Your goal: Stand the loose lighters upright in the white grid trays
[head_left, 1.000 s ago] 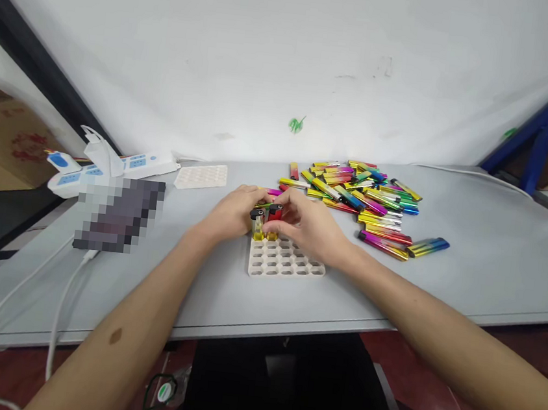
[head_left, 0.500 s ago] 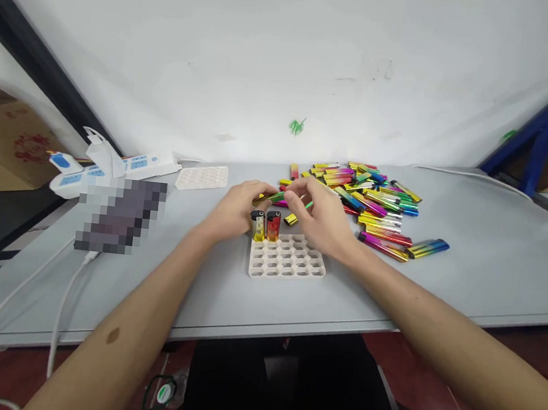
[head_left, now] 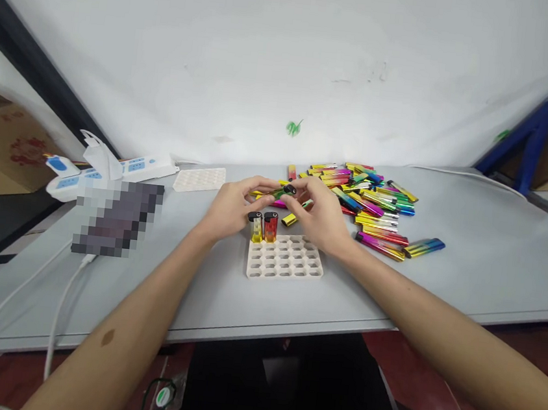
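Observation:
Between my two hands is a green lighter (head_left: 284, 192) with a black top. My left hand (head_left: 235, 206) pinches its left part, and my right hand (head_left: 319, 213) has its fingertips at the black-topped end. Just below them lies a white tray (head_left: 286, 258) with rows of oval holes. Two lighters stand upright at its back left corner, a yellow one (head_left: 256, 228) and a red one (head_left: 270, 227). Right behind my right hand spreads a pile of shiny multicoloured metallic sleeves (head_left: 375, 201); a yellow one (head_left: 295, 215) lies beneath the fingers.
A second white tray (head_left: 200, 179) lies at the back left. Beside it are a white power strip (head_left: 148, 166) with plugs, and a blurred dark device (head_left: 123, 218) with a white cable. A white wall (head_left: 249, 65) rises behind the table (head_left: 332, 299).
The green lighter has turned so its black top shows between my hands. My left thumb has come forward onto it, and my right fingertips have moved to its end.

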`<state>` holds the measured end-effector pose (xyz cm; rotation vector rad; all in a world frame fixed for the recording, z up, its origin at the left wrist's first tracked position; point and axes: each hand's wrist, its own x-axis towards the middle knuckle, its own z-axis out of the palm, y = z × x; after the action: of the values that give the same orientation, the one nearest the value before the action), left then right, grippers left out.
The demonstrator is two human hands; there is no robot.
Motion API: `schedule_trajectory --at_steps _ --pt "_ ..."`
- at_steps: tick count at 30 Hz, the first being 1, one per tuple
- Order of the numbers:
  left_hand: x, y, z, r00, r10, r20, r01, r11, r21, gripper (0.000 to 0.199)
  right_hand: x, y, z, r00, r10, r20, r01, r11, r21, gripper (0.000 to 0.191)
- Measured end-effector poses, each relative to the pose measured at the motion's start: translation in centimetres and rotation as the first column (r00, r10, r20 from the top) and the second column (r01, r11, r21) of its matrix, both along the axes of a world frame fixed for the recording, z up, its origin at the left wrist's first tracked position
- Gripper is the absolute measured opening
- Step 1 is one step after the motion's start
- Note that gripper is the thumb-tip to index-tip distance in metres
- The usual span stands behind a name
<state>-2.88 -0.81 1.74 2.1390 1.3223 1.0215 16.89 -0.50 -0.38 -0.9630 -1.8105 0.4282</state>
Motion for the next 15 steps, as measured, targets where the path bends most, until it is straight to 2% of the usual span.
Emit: schedule_trajectory --at_steps 3,4,6,9,12,15 --pt "-0.3 0.4 -0.6 0.986 0.123 -0.114 -0.114 0.990 0.084 0.041 0.0 -0.1 0.2 0.992 0.012 -0.125 -0.024 0.996 -0.091 0.017" --pt "-0.5 0.7 -0.9 0.972 0.146 -0.185 -0.126 0.985 0.116 0.043 0.0 -0.1 0.3 0.987 0.018 -0.158 -0.037 0.993 -0.116 0.017" --pt "-1.0 1.2 -1.5 0.943 0.115 -0.312 -0.074 0.987 0.141 0.041 0.1 -0.1 0.3 0.982 0.020 -0.187 -0.048 0.989 -0.143 0.017" --pt "-1.4 1.7 -2.1 0.902 0.010 -0.432 0.036 0.995 0.097 0.033 0.1 -0.2 0.4 0.990 -0.020 -0.137 -0.001 0.988 -0.154 0.015" --pt "-1.5 1.8 -2.2 0.886 0.068 -0.458 -0.026 0.995 0.098 0.031 0.1 -0.5 0.7 0.997 -0.061 -0.041 0.054 0.989 -0.137 0.013" --pt "-1.5 1.7 -2.0 0.879 0.107 -0.465 -0.069 0.993 0.098 0.037 0.0 -0.9 1.1 1.000 -0.024 0.019 0.026 0.991 -0.131 0.028"
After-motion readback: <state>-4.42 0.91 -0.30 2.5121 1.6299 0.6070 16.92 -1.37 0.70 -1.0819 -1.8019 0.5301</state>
